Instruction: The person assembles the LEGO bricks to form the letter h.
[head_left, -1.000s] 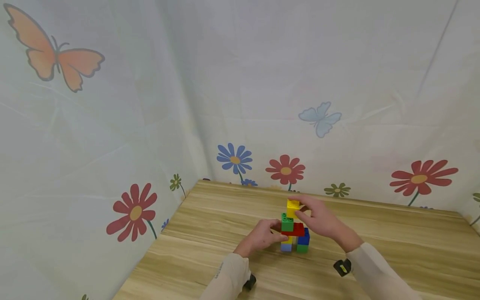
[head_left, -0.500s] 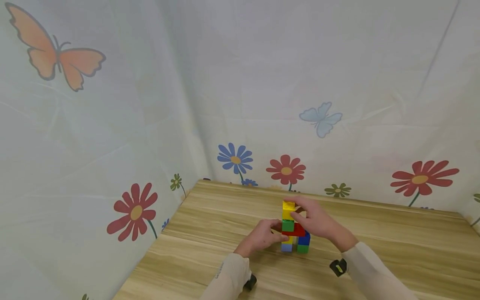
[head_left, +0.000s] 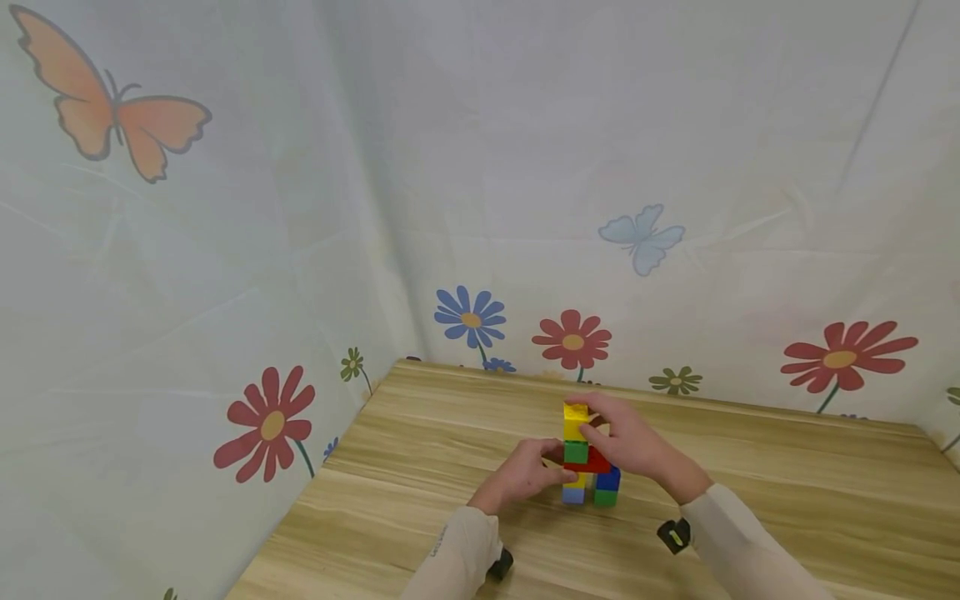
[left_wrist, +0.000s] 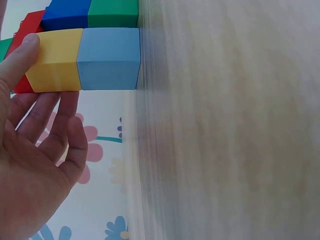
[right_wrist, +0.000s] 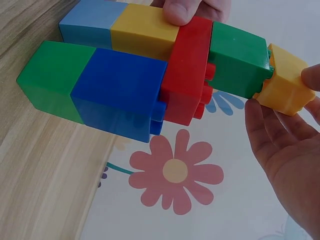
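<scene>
My right hand [head_left: 633,437] pinches a yellow toy building block [right_wrist: 285,80] at the top of a small block structure. Green studs still show in the narrow gap between it and the green block [right_wrist: 239,59] beneath. That green block sits on a red block [right_wrist: 186,75], which bridges two columns. My left hand [head_left: 521,475] grips the left column, its thumb on the lower yellow block [left_wrist: 57,60] near the red one and its fingers behind. Under that yellow block is a light blue block [left_wrist: 109,59]. The right column is a blue block [right_wrist: 120,90] over a green block [right_wrist: 57,82].
The structure stands on a wood-grain table [head_left: 420,417]. A white curtain [head_left: 525,167] printed with flowers and butterflies hangs behind and at the left. A black wrist device [head_left: 675,535] shows below the right sleeve, another [head_left: 500,565] by the left.
My right hand has moved left and slightly down with the yellow block, from above and right of the upper green block to directly over it. My left hand has kept its place.
</scene>
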